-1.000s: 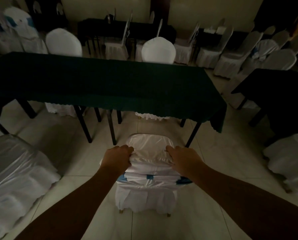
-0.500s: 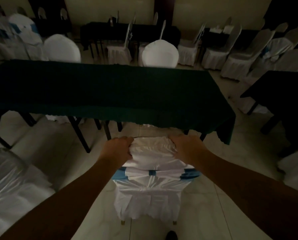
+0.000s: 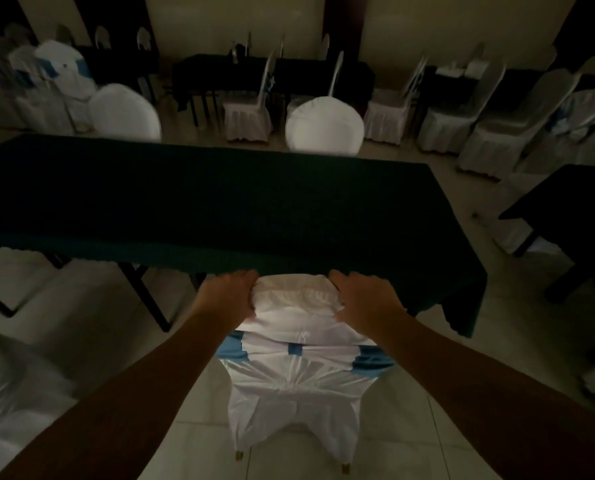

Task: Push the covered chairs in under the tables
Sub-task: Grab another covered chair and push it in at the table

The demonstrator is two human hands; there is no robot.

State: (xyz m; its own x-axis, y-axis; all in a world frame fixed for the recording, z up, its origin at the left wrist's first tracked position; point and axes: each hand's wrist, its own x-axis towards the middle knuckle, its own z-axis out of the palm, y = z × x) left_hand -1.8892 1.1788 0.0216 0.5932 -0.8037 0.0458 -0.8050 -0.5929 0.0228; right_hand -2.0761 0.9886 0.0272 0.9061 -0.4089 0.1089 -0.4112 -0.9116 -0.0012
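My left hand (image 3: 227, 295) and right hand (image 3: 365, 296) clamped on the top corners of the white covered chair (image 3: 294, 375), its backrest top touching the green-clothed table (image 3: 202, 202) edge, seat hidden beneath

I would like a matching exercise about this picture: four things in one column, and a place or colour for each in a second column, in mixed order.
Things:
1. left hand
2. right hand
3. tablecloth
4. sash

Descriptions:
A. dark green, spread over the long table
B. blue and white, tied across the back of the chair
C. grips the left corner of the chair top
D. grips the right corner of the chair top

Pairs: 1-C, 2-D, 3-A, 4-B
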